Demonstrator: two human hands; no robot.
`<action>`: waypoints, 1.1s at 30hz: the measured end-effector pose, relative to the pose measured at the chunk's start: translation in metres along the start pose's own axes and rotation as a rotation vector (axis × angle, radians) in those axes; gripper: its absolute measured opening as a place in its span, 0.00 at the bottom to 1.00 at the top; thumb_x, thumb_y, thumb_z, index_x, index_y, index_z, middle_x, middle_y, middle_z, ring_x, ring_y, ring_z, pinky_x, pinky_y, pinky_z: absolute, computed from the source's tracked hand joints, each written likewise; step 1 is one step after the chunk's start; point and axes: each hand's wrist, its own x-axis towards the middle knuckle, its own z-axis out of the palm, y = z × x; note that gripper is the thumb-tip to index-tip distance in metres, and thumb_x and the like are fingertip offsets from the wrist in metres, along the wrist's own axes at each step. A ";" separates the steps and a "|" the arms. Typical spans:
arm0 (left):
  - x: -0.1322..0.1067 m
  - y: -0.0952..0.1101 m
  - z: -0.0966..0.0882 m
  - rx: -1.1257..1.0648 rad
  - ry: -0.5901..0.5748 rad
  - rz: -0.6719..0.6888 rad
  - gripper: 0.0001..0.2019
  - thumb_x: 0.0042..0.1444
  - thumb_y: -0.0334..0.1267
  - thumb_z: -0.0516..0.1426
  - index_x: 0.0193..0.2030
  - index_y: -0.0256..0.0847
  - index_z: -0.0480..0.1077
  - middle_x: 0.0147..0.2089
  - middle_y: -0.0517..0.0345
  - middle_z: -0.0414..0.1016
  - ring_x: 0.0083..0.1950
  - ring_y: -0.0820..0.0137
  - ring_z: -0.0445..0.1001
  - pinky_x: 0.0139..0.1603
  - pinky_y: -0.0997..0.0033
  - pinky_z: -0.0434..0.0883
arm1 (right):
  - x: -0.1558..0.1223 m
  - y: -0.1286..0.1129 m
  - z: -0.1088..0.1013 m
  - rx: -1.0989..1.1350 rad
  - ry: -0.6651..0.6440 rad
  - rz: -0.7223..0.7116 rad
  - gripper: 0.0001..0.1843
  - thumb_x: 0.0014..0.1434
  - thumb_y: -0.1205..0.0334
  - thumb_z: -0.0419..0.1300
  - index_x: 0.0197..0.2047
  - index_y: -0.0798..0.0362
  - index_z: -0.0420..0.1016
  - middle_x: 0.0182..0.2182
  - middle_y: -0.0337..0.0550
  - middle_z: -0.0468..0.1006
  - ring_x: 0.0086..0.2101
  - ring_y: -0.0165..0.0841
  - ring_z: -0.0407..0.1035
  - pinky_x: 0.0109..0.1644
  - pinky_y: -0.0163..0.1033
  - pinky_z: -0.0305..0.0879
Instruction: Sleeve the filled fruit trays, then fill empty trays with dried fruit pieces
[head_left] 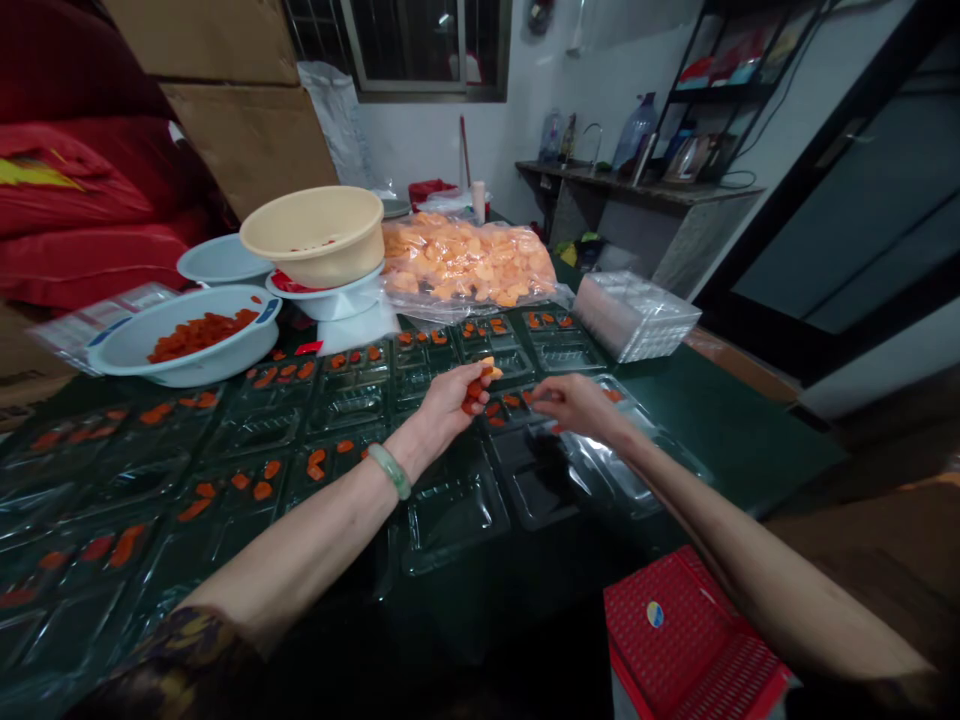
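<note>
Left hand (448,403) half-closed, gripping orange dried fruit pieces (475,390); right hand (581,408) pinched just beside it, its hold not discernible, over black plastic compartment trays (457,510), those left of the hands holding pieces, those below the hands empty.

Carrier: the surface (720,430) was dark green.
On it: clear plastic trays (345,405) with orange pieces (262,490), stacked empty trays (634,315), plastic bag (469,262), blue basin (172,373).
</note>
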 end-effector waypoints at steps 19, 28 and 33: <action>-0.015 -0.014 -0.007 0.129 -0.047 -0.029 0.10 0.49 0.37 0.61 0.24 0.36 0.65 0.18 0.64 0.63 0.13 0.80 0.59 0.11 0.82 0.47 | -0.020 -0.035 0.019 0.582 -0.014 0.139 0.16 0.63 0.53 0.46 0.43 0.53 0.68 0.29 0.40 0.72 0.25 0.29 0.64 0.25 0.33 0.56; -0.040 -0.033 0.034 0.671 -0.324 0.377 0.10 0.52 0.40 0.58 0.27 0.36 0.72 0.22 0.59 0.70 0.20 0.76 0.66 0.19 0.79 0.62 | -0.042 -0.044 0.017 1.823 -0.219 0.559 0.19 0.63 0.52 0.46 0.29 0.55 0.68 0.21 0.39 0.68 0.20 0.27 0.62 0.19 0.31 0.52; -0.040 -0.013 0.039 0.314 -0.212 0.097 0.09 0.54 0.38 0.57 0.28 0.34 0.68 0.19 0.63 0.63 0.15 0.81 0.59 0.12 0.82 0.50 | -0.036 -0.030 0.012 1.708 -0.166 0.449 0.04 0.47 0.72 0.59 0.30 0.58 0.71 0.24 0.40 0.72 0.22 0.25 0.64 0.21 0.29 0.56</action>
